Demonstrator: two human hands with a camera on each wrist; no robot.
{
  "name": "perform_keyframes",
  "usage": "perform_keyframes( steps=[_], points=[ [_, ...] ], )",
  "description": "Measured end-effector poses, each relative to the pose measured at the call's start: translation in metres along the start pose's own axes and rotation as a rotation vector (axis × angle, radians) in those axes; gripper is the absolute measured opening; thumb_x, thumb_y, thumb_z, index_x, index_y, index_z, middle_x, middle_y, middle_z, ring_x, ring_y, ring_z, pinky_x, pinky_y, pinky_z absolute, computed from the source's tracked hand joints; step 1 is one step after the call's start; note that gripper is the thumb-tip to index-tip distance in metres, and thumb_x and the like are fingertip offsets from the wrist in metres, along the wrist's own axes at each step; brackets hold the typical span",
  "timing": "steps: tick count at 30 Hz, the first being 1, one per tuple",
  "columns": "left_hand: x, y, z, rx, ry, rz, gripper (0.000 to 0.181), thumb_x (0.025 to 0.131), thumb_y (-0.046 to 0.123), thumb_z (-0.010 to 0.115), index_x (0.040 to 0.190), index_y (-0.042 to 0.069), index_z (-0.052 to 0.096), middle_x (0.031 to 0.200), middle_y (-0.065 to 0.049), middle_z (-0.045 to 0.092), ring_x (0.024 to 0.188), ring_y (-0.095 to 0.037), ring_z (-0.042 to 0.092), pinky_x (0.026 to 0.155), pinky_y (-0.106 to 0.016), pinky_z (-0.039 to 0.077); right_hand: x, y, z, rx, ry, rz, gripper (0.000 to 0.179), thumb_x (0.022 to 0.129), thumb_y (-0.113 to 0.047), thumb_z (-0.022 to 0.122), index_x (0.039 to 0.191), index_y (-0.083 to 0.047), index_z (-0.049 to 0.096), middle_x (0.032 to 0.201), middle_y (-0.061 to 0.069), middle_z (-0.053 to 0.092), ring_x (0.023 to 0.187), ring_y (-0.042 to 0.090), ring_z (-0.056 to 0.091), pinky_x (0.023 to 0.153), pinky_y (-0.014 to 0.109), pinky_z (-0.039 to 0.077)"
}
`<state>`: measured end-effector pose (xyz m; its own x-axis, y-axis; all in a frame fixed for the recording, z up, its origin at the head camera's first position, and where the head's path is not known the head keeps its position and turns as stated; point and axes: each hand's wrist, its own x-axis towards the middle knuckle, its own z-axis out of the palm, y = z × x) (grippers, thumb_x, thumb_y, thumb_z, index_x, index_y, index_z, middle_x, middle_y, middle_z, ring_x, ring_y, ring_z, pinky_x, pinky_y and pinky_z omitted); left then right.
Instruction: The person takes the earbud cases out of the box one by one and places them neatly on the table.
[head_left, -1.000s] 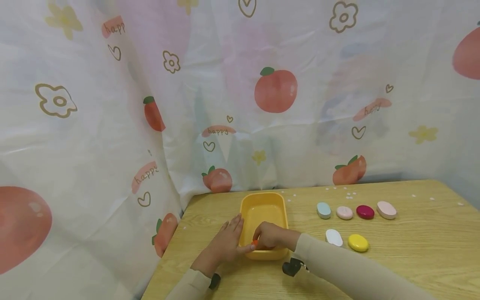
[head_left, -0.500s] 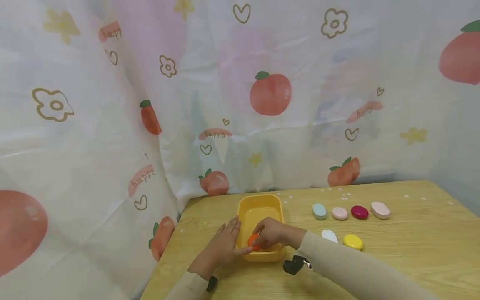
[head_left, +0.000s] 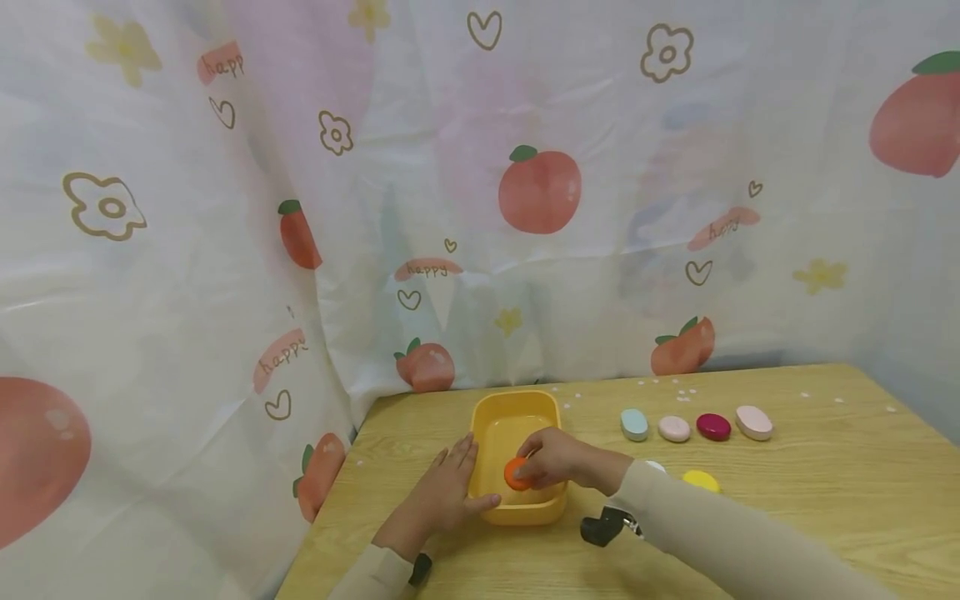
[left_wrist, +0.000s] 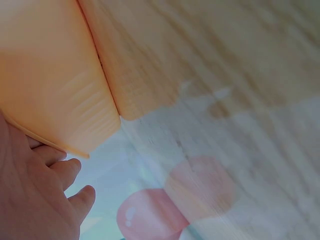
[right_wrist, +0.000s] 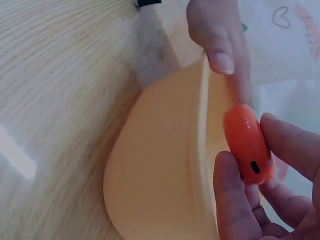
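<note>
A yellow-orange plastic tub [head_left: 517, 512] stands on the wooden table. My right hand [head_left: 553, 461] pinches a glossy orange rounded case [head_left: 516, 473] between thumb and fingers, over the tub's near half. A small dark slot marks one end of this orange case [right_wrist: 248, 142] in the right wrist view, where it shows level with the tub's rim [right_wrist: 202, 115]. My left hand [head_left: 444, 492] rests along the tub's left side, its fingers straight and its thumb at the near-left corner. In the left wrist view, fingertips of the left hand [left_wrist: 35, 185] lie right at the rim.
Right of the tub, a row holds a light blue oval piece [head_left: 633, 424], a small pink one [head_left: 673, 429], a dark red one [head_left: 713, 427] and a larger pink one [head_left: 753, 422]. A yellow piece [head_left: 702, 480] and a white piece [head_left: 656, 466] are partly behind my right sleeve.
My right hand has brought the orange case up and slightly right from the tub's near-left corner, so more of it shows. My left hand stays at the tub's side.
</note>
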<state>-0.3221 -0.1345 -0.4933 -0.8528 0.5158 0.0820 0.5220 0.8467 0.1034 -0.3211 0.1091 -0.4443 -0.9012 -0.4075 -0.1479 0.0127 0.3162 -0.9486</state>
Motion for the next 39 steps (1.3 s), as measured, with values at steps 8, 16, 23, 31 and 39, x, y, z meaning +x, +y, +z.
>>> perform_keyframes(
  steps=[8,16,23,31,39],
  points=[
    [0.000,0.000,-0.001,-0.018,0.000,0.003,0.101,0.089,0.075,0.038,0.153,-0.001,0.023,0.161,-0.012,0.014,0.146,-0.023,0.013,0.115,-0.049,0.015,-0.009,0.001,-0.026,-0.019,0.014,-0.026,0.033,0.079,-0.002,0.078,0.108,0.008,0.065,0.100,0.015,0.061,0.079,0.023,0.068,0.071,0.039,0.058],
    [-0.002,-0.001,-0.001,-0.036,0.009,0.005,0.099,0.090,0.074,0.039,0.153,-0.001,0.022,0.161,-0.013,0.015,0.146,-0.023,0.014,0.115,-0.049,0.014,-0.016,0.011,-0.058,0.044,0.011,-0.033,0.035,0.082,0.000,0.075,0.111,0.011,0.061,0.101,0.018,0.059,0.083,0.024,0.068,0.077,0.043,0.056],
    [-0.002,-0.001,0.000,-0.044,0.010,0.007,0.099,0.091,0.073,0.039,0.153,-0.002,0.021,0.161,-0.013,0.013,0.146,-0.023,0.013,0.115,-0.049,0.013,-0.025,0.024,-0.081,0.028,0.041,-0.029,0.035,0.082,0.001,0.074,0.111,0.013,0.059,0.100,0.018,0.059,0.083,0.024,0.068,0.077,0.044,0.056],
    [-0.003,-0.001,-0.001,-0.041,0.011,0.015,0.097,0.092,0.070,0.041,0.153,-0.002,0.021,0.161,-0.013,0.013,0.146,-0.023,0.014,0.115,-0.050,0.014,-0.036,0.042,-0.103,-0.029,0.094,0.031,0.036,0.082,-0.004,0.076,0.111,0.011,0.060,0.101,0.016,0.060,0.083,0.023,0.067,0.074,0.039,0.057],
    [-0.003,-0.002,0.001,-0.029,0.006,0.016,0.098,0.091,0.071,0.039,0.154,-0.001,0.019,0.161,-0.013,0.012,0.147,-0.023,0.012,0.116,-0.049,0.012,-0.047,0.054,-0.123,-0.038,0.103,0.023,0.042,0.083,-0.005,0.076,0.116,0.015,0.058,0.102,0.016,0.061,0.083,0.022,0.066,0.074,0.038,0.057]
  ],
)
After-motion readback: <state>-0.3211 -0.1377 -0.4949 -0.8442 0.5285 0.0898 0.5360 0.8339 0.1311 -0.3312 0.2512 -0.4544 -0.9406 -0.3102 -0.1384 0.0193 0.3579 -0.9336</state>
